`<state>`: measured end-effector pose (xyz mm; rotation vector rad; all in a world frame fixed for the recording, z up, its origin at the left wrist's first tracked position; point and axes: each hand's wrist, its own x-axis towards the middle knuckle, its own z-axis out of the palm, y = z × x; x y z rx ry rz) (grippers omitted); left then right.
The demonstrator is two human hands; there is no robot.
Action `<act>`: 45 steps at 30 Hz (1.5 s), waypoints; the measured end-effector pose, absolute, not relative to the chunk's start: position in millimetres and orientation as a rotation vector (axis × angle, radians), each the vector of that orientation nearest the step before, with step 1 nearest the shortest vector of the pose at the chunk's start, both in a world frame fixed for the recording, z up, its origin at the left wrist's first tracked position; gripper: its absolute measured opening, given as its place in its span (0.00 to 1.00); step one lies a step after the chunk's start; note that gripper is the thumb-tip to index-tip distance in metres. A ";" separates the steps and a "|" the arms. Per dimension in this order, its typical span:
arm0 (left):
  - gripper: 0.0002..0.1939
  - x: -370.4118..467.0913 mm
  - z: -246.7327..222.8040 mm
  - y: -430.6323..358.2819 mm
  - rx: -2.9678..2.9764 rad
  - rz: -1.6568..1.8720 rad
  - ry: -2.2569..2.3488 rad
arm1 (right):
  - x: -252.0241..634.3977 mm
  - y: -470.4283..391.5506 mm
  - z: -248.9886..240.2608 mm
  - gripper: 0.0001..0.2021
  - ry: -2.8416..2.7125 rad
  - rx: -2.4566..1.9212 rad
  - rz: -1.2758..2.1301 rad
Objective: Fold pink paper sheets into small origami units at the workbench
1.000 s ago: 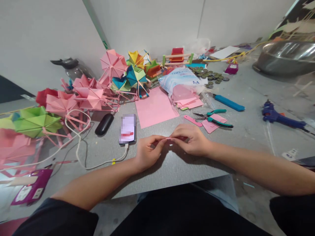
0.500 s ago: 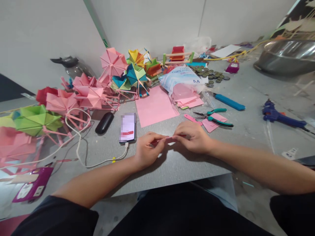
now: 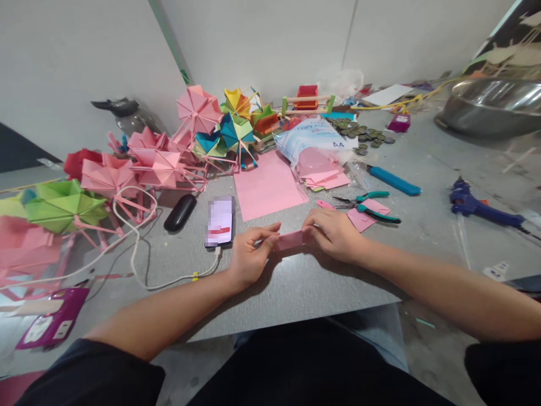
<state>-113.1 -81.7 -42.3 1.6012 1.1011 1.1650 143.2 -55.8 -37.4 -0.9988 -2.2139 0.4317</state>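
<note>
A narrow pink paper strip [image 3: 291, 241] is held up between both hands just above the grey table. My left hand [image 3: 252, 252] pinches its left end between thumb and fingers. At the strip's right end, my right hand [image 3: 332, 233] grips it the same way. Behind the hands lies a flat pink sheet [image 3: 270, 186]. Teal-handled pliers [image 3: 372, 207] rest on small pink papers [image 3: 359, 220] beyond my right hand. A phone [image 3: 220, 221] with a white cable lies to the left of my left hand.
Folded paper shapes [image 3: 156, 163] on thin legs crowd the back left. Farther back are a paper bag [image 3: 313, 138] and round pieces [image 3: 367, 132]. A blue cutter [image 3: 395, 180], a blue glue gun [image 3: 482, 207] and a metal basin [image 3: 494, 110] stand or lie on the right.
The strip between my hands now shows its broad face, where before only a thin edge showed. My hands have moved slightly apart.
</note>
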 end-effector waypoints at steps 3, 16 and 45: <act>0.09 -111.1 -40.4 -83.0 1.602 1.163 1.146 | 141.4 -57.3 -37.9 0.09 -2.214 -0.969 0.396; 0.12 -109.2 -38.4 -85.3 1.641 1.276 1.173 | 139.0 -61.5 -37.1 0.10 -1.944 -1.016 0.797; 0.33 -104.7 -36.1 -75.1 1.162 1.110 1.076 | 129.6 -54.1 -30.6 0.22 -1.546 -1.229 1.311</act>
